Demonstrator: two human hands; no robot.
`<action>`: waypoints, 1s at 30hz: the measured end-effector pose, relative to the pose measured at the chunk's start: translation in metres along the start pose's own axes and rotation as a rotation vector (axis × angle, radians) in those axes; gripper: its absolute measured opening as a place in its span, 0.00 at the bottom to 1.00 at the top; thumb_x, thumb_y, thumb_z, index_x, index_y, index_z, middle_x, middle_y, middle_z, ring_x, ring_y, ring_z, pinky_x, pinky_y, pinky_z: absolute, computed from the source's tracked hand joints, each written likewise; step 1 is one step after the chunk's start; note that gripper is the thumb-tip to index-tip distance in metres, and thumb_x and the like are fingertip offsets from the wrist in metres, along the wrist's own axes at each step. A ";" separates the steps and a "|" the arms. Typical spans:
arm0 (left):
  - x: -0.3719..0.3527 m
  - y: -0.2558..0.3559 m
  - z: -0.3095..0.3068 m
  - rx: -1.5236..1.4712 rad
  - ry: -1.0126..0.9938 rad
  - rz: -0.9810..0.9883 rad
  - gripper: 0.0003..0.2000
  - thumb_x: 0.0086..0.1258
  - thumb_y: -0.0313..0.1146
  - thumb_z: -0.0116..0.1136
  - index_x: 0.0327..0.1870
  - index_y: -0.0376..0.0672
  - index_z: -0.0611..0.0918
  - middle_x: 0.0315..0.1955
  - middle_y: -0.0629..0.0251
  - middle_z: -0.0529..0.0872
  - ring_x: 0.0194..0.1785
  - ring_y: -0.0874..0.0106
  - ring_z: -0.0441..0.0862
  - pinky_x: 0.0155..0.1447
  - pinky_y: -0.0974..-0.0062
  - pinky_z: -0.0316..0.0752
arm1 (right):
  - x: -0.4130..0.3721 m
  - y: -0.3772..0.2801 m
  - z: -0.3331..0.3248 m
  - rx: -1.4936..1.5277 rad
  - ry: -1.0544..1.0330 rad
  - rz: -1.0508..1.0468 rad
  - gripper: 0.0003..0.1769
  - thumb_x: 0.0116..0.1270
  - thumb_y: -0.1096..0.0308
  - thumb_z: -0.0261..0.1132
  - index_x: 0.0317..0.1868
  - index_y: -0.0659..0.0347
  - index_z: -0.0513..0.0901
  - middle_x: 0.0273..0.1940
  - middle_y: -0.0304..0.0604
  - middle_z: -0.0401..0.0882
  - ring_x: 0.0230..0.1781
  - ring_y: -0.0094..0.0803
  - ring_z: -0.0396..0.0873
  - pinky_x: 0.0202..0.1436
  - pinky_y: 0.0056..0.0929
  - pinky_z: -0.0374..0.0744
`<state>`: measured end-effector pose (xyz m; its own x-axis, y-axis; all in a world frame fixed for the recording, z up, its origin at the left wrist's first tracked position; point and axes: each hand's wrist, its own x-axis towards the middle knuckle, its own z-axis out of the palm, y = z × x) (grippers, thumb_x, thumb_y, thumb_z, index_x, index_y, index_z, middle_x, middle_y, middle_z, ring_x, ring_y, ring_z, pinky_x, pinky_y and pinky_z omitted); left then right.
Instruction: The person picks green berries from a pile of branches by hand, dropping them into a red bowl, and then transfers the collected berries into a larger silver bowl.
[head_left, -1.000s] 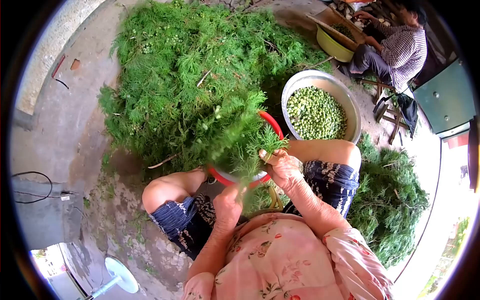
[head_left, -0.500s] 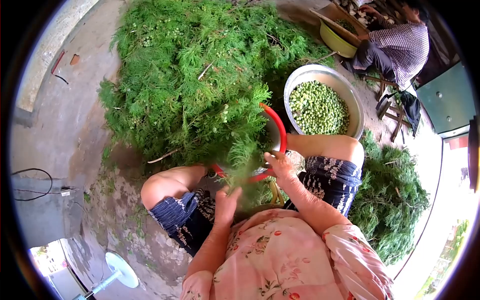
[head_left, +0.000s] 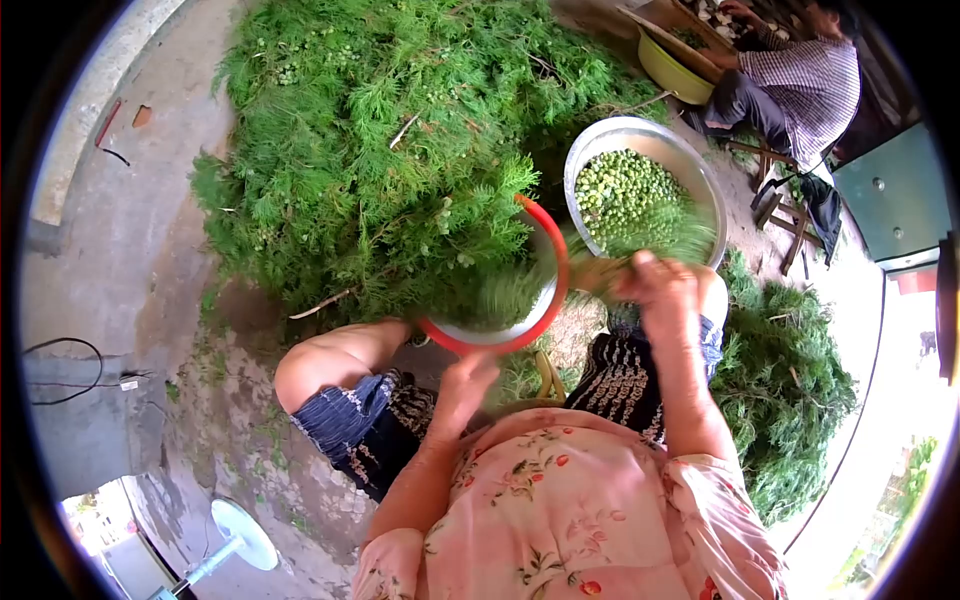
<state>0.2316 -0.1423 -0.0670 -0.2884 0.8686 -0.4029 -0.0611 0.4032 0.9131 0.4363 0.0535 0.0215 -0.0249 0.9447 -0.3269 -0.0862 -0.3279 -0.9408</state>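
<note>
My right hand [head_left: 660, 285] is closed on a motion-blurred evergreen sprig [head_left: 668, 228], which passes over the near edge of a wide metal basin [head_left: 704, 180] holding small round green cones [head_left: 625, 195]. My left hand [head_left: 468, 388], its fingers curled, is just below the near rim of a red-rimmed basin [head_left: 545, 325]; whether anything is in it is hidden. Blurred green foliage [head_left: 510, 300] shows inside that basin. Beyond it lies a large heap of evergreen branches [head_left: 370, 150], some overhanging its rim.
Another heap of evergreen branches [head_left: 785, 400] lies at my right. At the upper right a person in a checked shirt [head_left: 800, 85] sits beside a yellow-green basin [head_left: 672, 72]. A wooden stool [head_left: 790, 220] stands there. A white fan [head_left: 243, 535] is at lower left.
My right hand has swung right and away from the red-rimmed basin, carrying the sprig toward the metal basin. My left hand has shifted slightly right and stays near the red rim.
</note>
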 end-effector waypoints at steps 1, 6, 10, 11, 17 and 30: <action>0.000 -0.002 -0.002 -0.029 -0.021 -0.073 0.17 0.63 0.30 0.58 0.50 0.31 0.77 0.37 0.62 0.84 0.40 0.77 0.79 0.46 0.78 0.73 | 0.001 -0.017 -0.014 -0.070 0.128 -0.090 0.07 0.60 0.68 0.65 0.31 0.64 0.80 0.27 0.41 0.81 0.24 0.24 0.77 0.30 0.21 0.75; 0.006 -0.024 0.000 0.101 -0.086 -0.073 0.18 0.61 0.31 0.58 0.50 0.31 0.77 0.44 0.57 0.82 0.46 0.72 0.79 0.50 0.76 0.72 | 0.021 -0.036 -0.095 0.311 0.486 -0.443 0.13 0.65 0.69 0.60 0.40 0.75 0.74 0.40 0.52 0.79 0.43 0.36 0.79 0.47 0.26 0.80; 0.007 -0.024 0.006 0.091 -0.065 -0.085 0.15 0.62 0.30 0.58 0.47 0.31 0.78 0.34 0.63 0.82 0.38 0.76 0.79 0.44 0.79 0.73 | 0.042 0.010 -0.201 0.446 0.657 -0.340 0.18 0.66 0.71 0.58 0.48 0.80 0.69 0.48 0.56 0.74 0.48 0.42 0.77 0.52 0.34 0.80; 0.005 -0.013 0.006 0.079 -0.068 -0.125 0.15 0.61 0.30 0.58 0.47 0.32 0.78 0.33 0.63 0.83 0.37 0.76 0.79 0.43 0.79 0.73 | 0.039 0.018 -0.207 0.461 0.690 -0.280 0.19 0.66 0.71 0.57 0.50 0.80 0.67 0.50 0.56 0.73 0.48 0.43 0.77 0.52 0.35 0.80; 0.032 -0.031 0.005 -0.058 -0.089 -0.083 0.15 0.62 0.30 0.59 0.48 0.32 0.77 0.40 0.56 0.83 0.41 0.72 0.80 0.45 0.77 0.75 | 0.019 0.020 -0.140 0.005 0.418 -0.197 0.18 0.65 0.68 0.60 0.51 0.70 0.76 0.43 0.46 0.80 0.45 0.31 0.77 0.47 0.27 0.76; 0.194 -0.042 -0.118 -0.109 0.556 -0.070 0.13 0.58 0.26 0.59 0.46 0.39 0.79 0.27 0.69 0.82 0.19 0.80 0.73 0.20 0.84 0.66 | 0.016 -0.003 -0.080 -0.774 0.378 -0.478 0.15 0.68 0.66 0.52 0.47 0.68 0.79 0.41 0.46 0.81 0.41 0.31 0.77 0.49 0.28 0.73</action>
<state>0.0654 -0.0245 -0.1757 -0.7379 0.5464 -0.3960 -0.1883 0.3968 0.8984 0.5162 0.0694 0.0114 0.1747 0.9590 0.2232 0.6750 0.0484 -0.7362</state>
